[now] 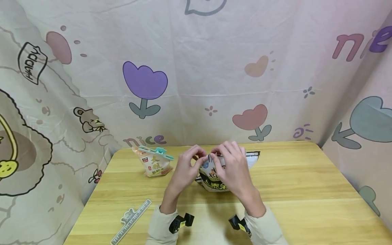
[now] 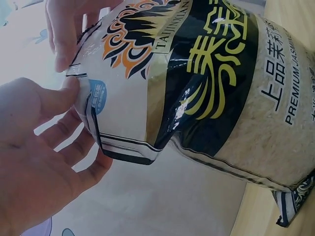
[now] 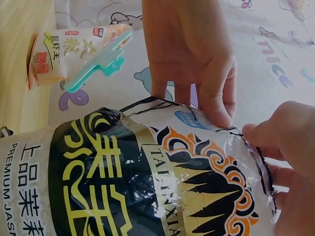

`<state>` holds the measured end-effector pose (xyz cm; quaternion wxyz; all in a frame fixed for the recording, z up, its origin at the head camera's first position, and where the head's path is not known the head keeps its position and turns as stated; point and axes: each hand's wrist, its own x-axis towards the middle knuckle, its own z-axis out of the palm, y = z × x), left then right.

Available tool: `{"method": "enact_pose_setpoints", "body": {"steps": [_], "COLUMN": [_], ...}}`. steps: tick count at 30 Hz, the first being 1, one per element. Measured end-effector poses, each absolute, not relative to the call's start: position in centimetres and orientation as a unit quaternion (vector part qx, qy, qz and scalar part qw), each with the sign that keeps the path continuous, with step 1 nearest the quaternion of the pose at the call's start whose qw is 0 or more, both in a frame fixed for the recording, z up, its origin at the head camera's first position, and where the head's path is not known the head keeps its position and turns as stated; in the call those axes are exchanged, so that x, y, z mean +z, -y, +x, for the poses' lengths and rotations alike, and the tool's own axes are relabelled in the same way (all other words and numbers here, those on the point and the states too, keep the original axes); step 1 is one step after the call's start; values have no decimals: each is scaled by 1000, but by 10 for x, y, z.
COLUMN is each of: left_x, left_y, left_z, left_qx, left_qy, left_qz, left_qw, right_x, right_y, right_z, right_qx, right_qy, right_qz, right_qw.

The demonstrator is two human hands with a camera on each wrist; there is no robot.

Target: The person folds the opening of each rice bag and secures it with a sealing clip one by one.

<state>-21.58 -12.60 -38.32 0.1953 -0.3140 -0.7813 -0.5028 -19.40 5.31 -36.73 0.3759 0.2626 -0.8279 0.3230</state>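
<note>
Left hand (image 1: 187, 167) and right hand (image 1: 233, 167) close together, both pinching top edge of rice bag (image 1: 211, 175), upright on table (image 1: 306, 190). Step: flattening that edge, apparently. Next likely calls for an even fold, one hand holding while other fetches clip (image 1: 131, 221) (loose, front left).

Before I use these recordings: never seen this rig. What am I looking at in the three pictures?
There's no robot: a person works bare-handed, left hand and right hand. The wide picture comes from a head-worn camera looking forward and down. The two close-ups come from wrist cameras, each facing its own hand's work; they look turned sideways.

On the wooden table, a small pack has a teal clip across its top. A grey ruler-marked strip lies nearer the person. Both hands pinch the top edge of a bag printed "PREMIUM JASM…".
</note>
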Motion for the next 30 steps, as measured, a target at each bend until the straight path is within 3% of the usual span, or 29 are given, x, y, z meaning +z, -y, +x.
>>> {"method": "enact_pose_setpoints", "body": {"steps": [10, 22, 30], "left_x": [-383, -386, -389], "left_y": [126, 131, 146], "left_z": [-215, -222, -226], "left_qx": [-505, -474, -449], "left_qy": [780, 770, 796], "left_qz": [-320, -355, -359], "left_qw": [185, 238, 191], "right_x": [-371, -371, -373], "right_y": [-51, -48, -49], "right_z": [-196, -198, -198], "right_qx": [319, 319, 327], "right_qy": [818, 809, 803], "right_qz": [266, 276, 279], "right_qw": [399, 409, 413]}}
